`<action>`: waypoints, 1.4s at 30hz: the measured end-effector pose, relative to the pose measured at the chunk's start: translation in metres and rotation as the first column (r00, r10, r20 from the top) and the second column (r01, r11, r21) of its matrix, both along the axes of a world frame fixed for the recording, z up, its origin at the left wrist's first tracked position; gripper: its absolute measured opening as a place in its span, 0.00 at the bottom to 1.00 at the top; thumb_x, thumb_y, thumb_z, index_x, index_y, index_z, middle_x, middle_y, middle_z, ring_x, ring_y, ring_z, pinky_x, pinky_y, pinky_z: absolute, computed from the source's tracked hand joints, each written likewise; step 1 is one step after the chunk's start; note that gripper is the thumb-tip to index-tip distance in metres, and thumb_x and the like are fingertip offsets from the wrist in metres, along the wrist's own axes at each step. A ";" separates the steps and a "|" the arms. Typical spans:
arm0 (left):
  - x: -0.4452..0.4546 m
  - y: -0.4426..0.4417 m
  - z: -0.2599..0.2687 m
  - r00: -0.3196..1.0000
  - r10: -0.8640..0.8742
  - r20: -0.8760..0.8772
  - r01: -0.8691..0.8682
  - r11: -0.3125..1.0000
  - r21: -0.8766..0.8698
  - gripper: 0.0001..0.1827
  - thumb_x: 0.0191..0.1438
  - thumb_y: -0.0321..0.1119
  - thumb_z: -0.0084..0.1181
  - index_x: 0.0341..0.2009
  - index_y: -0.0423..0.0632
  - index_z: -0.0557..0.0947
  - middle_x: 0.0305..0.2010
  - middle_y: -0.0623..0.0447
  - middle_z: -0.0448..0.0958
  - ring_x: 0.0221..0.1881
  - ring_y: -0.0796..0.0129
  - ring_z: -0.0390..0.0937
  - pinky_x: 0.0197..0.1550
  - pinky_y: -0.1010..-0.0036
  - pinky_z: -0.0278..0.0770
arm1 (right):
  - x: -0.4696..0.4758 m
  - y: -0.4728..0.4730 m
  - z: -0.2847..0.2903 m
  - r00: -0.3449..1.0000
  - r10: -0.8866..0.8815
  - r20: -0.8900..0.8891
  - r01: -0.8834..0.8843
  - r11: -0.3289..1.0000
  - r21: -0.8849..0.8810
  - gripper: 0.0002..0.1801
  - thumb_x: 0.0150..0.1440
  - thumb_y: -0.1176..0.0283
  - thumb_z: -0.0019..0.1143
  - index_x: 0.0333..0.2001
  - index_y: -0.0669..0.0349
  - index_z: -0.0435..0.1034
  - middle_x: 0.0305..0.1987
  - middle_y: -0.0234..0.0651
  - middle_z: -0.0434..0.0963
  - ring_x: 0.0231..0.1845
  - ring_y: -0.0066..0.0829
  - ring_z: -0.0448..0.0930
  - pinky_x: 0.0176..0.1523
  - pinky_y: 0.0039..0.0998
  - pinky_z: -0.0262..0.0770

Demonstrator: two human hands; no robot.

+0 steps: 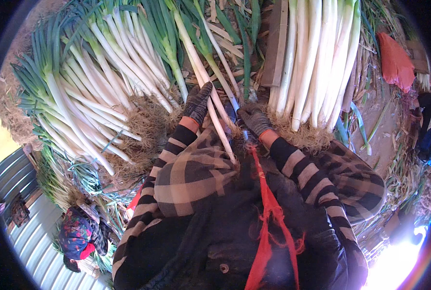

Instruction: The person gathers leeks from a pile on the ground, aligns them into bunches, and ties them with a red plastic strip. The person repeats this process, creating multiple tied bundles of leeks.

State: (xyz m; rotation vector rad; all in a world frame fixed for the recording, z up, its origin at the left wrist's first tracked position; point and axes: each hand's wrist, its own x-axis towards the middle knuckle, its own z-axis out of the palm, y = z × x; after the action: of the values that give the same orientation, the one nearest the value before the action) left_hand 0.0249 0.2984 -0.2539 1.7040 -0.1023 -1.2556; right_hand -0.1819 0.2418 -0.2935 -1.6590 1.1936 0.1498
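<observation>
My left hand [200,103], in a dark knit glove, is closed around the white stems of long leeks [215,116], whose root ends point down toward my lap. Near the root end of another thin leek [227,85], my right hand [254,119], gloved too, has its fingers curled; what lies inside them is hidden. A thick row of clean white leeks [318,65] lies just beyond my right hand, roots toward me, beside a wooden board [275,47]. Many leeks with shaggy roots [103,83] are heaped to the left of my left hand.
A red plastic bag [396,63] lies at the right. Leaf scraps [400,156] litter the ground there. Another person [77,232] in patterned clothing is at lower left, by corrugated metal sheeting [45,232]. A red strip [264,203] hangs down my front.
</observation>
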 end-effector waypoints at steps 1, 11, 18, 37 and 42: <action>0.001 0.002 0.000 1.000 -0.026 -0.005 0.026 1.000 0.000 0.21 0.54 0.46 0.62 0.41 0.40 0.78 0.34 0.52 0.76 0.32 0.70 0.73 0.33 0.73 0.72 | 0.004 -0.001 0.006 0.987 0.007 0.158 -0.003 1.000 -0.025 0.20 0.54 0.53 0.57 0.44 0.55 0.75 0.40 0.41 0.79 0.43 0.42 0.79 0.49 0.38 0.73; 0.002 -0.009 -0.012 0.954 0.200 -0.222 -0.206 0.978 -0.005 0.23 0.48 0.48 0.68 0.37 0.41 0.80 0.32 0.51 0.76 0.29 0.65 0.74 0.32 0.70 0.75 | 0.054 -0.018 0.050 0.982 0.175 0.067 -0.179 0.981 0.076 0.34 0.46 0.44 0.63 0.47 0.61 0.73 0.44 0.47 0.78 0.45 0.44 0.79 0.52 0.38 0.72; 0.000 -0.016 -0.017 0.985 0.139 -0.102 -0.141 0.990 -0.009 0.18 0.47 0.45 0.70 0.27 0.44 0.80 0.21 0.53 0.74 0.19 0.66 0.71 0.21 0.70 0.71 | 0.040 -0.018 0.019 0.971 0.145 0.190 -0.131 0.988 -0.082 0.23 0.51 0.52 0.61 0.39 0.60 0.76 0.38 0.44 0.79 0.41 0.41 0.79 0.48 0.37 0.74; -0.001 -0.014 -0.015 0.993 0.111 -0.051 -0.109 0.994 0.028 0.21 0.47 0.45 0.69 0.35 0.39 0.80 0.29 0.52 0.76 0.27 0.67 0.74 0.28 0.70 0.72 | 0.039 -0.024 0.019 0.978 0.060 0.198 -0.041 0.994 -0.098 0.18 0.56 0.55 0.48 0.38 0.57 0.76 0.39 0.48 0.79 0.40 0.50 0.79 0.47 0.44 0.74; -0.003 -0.014 -0.021 0.989 0.118 -0.087 -0.116 0.993 0.020 0.20 0.47 0.43 0.69 0.34 0.39 0.80 0.28 0.53 0.76 0.26 0.69 0.72 0.26 0.71 0.70 | 0.043 -0.027 0.030 0.971 0.176 0.164 -0.131 0.958 -0.257 0.19 0.55 0.55 0.49 0.38 0.59 0.75 0.37 0.49 0.79 0.39 0.50 0.79 0.47 0.43 0.75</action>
State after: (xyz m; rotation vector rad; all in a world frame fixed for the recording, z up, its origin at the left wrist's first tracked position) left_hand 0.0221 0.2845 -0.2753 1.6407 0.0594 -1.2448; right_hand -0.1391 0.2149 -0.2638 -1.9378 0.9707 -0.0577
